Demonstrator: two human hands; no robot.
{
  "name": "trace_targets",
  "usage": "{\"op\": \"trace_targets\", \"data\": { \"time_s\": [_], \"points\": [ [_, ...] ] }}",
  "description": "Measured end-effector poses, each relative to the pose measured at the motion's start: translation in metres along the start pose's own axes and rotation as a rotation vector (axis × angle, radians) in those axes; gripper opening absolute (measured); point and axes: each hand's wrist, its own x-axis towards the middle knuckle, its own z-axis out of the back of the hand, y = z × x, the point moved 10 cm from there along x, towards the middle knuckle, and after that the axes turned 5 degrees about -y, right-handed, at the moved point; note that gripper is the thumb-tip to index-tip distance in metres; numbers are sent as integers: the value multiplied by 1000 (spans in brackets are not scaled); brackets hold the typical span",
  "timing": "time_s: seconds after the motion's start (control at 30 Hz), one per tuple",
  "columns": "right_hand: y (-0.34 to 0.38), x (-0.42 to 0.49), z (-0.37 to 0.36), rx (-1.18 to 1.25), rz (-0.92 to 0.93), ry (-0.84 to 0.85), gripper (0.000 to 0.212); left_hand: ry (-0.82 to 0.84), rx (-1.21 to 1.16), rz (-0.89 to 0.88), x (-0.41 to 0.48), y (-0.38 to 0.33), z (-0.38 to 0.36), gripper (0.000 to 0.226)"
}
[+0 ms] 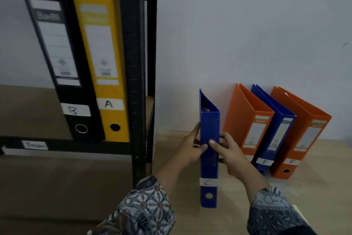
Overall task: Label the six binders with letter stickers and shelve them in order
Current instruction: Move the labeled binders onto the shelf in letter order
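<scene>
Black shelf (pixel 136 63), one level: two binders stand spine out. The black binder B (pixel 57 44) is on the left and the yellow binder A (pixel 102 54) touches it on the right, against the post. Brown boxes (pixel 57 187) sit behind and below.

Blue binder C (pixel 209 158) is upright just right of the shelf, spine toward us, held between both hands. We see the left hand (pixel 192 147) curled round its left cover and the right hand (pixel 226 149) round its right, thumbs on the spine. We cannot make out its contents.

On the table (pixel 323 177) by the wall, three binders lean together: first orange binder (pixel 245 120) with its label hidden, blue binder E (pixel 276 130), orange binder F (pixel 304 135).
</scene>
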Motion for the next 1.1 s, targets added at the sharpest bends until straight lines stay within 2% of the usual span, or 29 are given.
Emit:
{"op": "trace_targets", "data": {
  "time_s": [0.3,0.47,0.7,0.87,1.1],
  "points": [
    [31,-87,-59,210,74,-64,48,199,-158,21,-77,-18,48,69],
    [53,-137,-100,256,119,-88,45,258,-225,-37,-128,-38,87,59],
    [72,-200,-149,217,84,-69,51,329,-118,-77,-200,-46,128,39],
    [91,-236,-180,167,17,25,53,380,-88,-5,-242,-47,158,44],
    [123,-277,-221,94,-39,177,49,323,-104,63,-288,-51,202,59]
  ]
}}
